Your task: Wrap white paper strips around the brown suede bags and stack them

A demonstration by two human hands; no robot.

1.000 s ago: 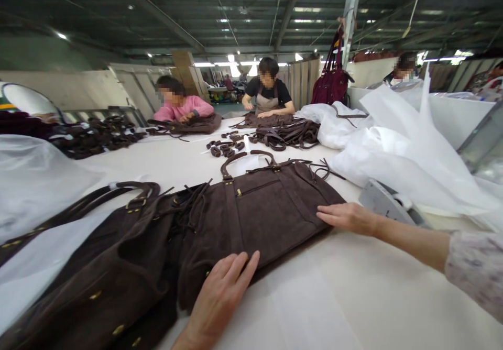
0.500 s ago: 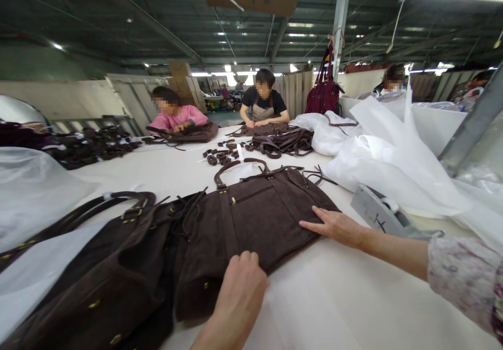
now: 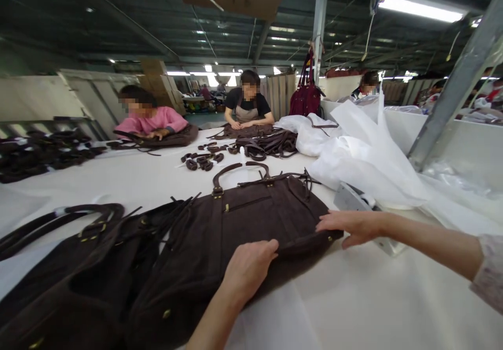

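Observation:
A dark brown handbag (image 3: 251, 219) lies flat on the white table, its handles toward the far side and a zipped pocket facing up. My left hand (image 3: 251, 266) is closed on the bag's near bottom edge, its fingertips partly hidden. At the bag's right end, my right hand (image 3: 353, 225) is open, fingers stretched over the corner and thumb apart below. A second brown bag (image 3: 74, 287) lies at the left, against the first one, with its handles (image 3: 63, 219) reaching left.
Bundled brown straps (image 3: 269, 143) lie beyond the bag. White wrapping sheets (image 3: 365, 166) are heaped at right, with a grey box-like object (image 3: 349, 198) beside them. Two co-workers (image 3: 248, 104) handle brown bags across the table (image 3: 118, 179). A metal post (image 3: 451, 77) stands at right.
My left hand has moved right and farther away along the bag's edge. My right hand has shifted to the bag's right corner, which now shows its metal stud. The view has turned right.

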